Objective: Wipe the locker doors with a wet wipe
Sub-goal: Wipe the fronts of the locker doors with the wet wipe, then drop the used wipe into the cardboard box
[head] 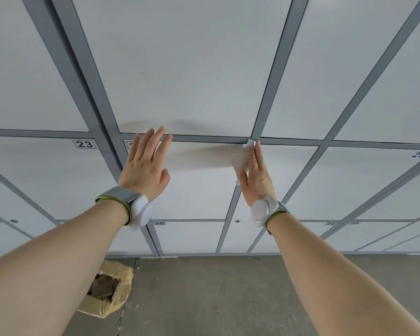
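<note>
Where the right hand (pixel 255 177) presses — wet wipe (pixel 242 158) lies underneath.

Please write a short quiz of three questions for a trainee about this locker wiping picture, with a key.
1. True or false: the right hand presses the wet wipe flat against the locker door.
2. Which number stands on the label left of the left hand? A) 17 B) 23 C) 31
3. Fill in: the package on the floor is ____ in colour.
Key: 1 true; 2 B; 3 yellow.
</note>
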`<state>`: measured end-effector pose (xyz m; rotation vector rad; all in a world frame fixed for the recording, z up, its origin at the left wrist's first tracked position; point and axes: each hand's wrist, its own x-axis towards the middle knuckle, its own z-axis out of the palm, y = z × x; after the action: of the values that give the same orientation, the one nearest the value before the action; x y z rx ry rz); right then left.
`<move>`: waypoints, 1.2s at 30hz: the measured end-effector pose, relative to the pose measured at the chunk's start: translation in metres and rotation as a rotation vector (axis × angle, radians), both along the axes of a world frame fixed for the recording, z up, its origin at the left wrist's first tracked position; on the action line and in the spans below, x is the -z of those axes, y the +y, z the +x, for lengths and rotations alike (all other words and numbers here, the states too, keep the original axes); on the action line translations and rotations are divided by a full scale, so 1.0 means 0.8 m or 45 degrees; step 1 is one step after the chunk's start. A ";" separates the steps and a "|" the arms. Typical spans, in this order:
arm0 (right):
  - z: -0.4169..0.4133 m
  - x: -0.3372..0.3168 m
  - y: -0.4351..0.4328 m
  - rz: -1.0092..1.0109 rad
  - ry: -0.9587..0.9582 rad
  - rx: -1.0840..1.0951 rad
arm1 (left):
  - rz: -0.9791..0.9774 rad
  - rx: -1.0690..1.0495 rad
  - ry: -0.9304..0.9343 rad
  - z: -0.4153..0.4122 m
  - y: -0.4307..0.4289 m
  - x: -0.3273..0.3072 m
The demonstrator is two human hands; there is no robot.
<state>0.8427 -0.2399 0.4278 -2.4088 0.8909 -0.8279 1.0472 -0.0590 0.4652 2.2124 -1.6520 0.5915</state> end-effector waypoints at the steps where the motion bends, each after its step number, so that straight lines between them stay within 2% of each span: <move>1: 0.005 -0.002 0.006 0.005 0.004 -0.001 | -0.010 -0.015 0.022 0.003 0.007 -0.001; 10: 0.049 -0.028 0.078 0.100 0.074 0.018 | -0.040 -0.140 0.163 0.042 0.088 -0.023; 15: 0.076 -0.039 0.135 0.312 0.096 0.056 | -0.011 -0.175 0.198 0.065 0.134 -0.022; 24: 0.132 0.000 0.248 0.358 0.136 0.068 | 0.189 -0.162 0.267 0.105 0.238 0.004; 29: 0.158 0.030 0.299 0.378 0.262 0.000 | 0.346 -0.209 0.361 0.122 0.282 0.033; 33: 0.183 0.069 0.315 0.349 0.548 -0.130 | 0.512 -0.286 0.463 0.131 0.302 0.068; 36: 0.205 0.091 0.319 0.377 0.634 -0.214 | 0.574 -0.391 0.529 0.142 0.309 0.093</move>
<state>1.0070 0.0154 0.3547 -2.4086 0.8920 -0.0195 1.1604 0.1881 0.3906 2.6948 -1.3314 -0.2015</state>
